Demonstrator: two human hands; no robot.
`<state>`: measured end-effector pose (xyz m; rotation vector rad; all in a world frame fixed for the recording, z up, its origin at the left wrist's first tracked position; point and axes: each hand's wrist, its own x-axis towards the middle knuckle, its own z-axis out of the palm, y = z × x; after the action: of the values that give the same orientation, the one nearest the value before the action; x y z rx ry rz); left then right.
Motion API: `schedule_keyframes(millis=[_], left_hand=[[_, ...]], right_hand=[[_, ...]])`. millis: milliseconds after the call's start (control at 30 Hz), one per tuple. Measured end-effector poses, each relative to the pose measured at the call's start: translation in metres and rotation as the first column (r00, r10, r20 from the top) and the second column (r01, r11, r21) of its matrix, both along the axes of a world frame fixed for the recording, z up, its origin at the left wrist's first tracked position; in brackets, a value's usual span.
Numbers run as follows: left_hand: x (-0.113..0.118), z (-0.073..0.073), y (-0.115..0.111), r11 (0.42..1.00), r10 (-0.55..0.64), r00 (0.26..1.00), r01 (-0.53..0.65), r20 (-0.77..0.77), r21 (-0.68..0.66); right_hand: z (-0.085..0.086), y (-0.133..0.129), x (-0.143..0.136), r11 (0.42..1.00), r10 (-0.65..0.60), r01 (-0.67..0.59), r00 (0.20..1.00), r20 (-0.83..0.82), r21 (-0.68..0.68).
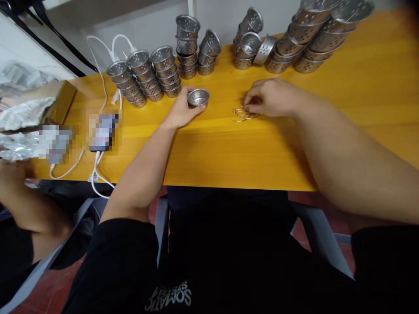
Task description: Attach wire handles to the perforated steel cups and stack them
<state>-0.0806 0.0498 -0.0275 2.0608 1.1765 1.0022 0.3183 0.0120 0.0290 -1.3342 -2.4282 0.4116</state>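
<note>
My left hand [183, 107] wraps round a small metal cup [199, 97], its mouth facing up, over the wooden table. To the right, my right hand [266, 98] has its fingertips pinched together on thin, copper-coloured wire loops [241, 114]. These loops lie at or just above the tabletop; whether they touch it I cannot tell. A gap of bare wood separates the cup from the wire. Behind my left hand stand stacks of perforated metal cups [168, 69].
More perforated cup stacks [288, 48] line the table's [229, 161] back edge. At left lie a phone [104, 132] with white cables, a second blurred device [60, 146], a cardboard box [62, 98] and plastic bags. Another person's arm [36, 213] rests at far left.
</note>
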Motion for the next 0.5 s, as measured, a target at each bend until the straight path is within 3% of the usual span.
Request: schedule_keyframes(millis=[167, 300, 400, 500], left_hand=[[0.001, 0.0, -0.002, 1.0, -0.01, 0.999, 0.01, 0.035, -0.008], [0.0, 0.002, -0.002, 1.0, -0.014, 1.0, 0.014, -0.01, -0.013], [-0.003, 0.002, -0.002, 1.0, -0.029, 0.997, 0.029, -0.077, -0.003], [-0.005, -0.002, 0.001, 0.999, -0.043, 0.995, 0.044, -0.094, 0.006]], right_hand=[[0.039, -0.01, 0.006, 0.964, -0.117, 0.16, 0.973, 0.201, -0.213], [0.048, -0.013, 0.029, 0.939, -0.128, 0.221, 0.936, 0.328, -0.265], [0.046, -0.02, 0.034, 0.987, -0.119, 0.144, 0.956, 0.269, -0.075], [0.046, -0.031, 0.02, 0.969, -0.23, 0.216, 0.965, 0.122, 0.122]])
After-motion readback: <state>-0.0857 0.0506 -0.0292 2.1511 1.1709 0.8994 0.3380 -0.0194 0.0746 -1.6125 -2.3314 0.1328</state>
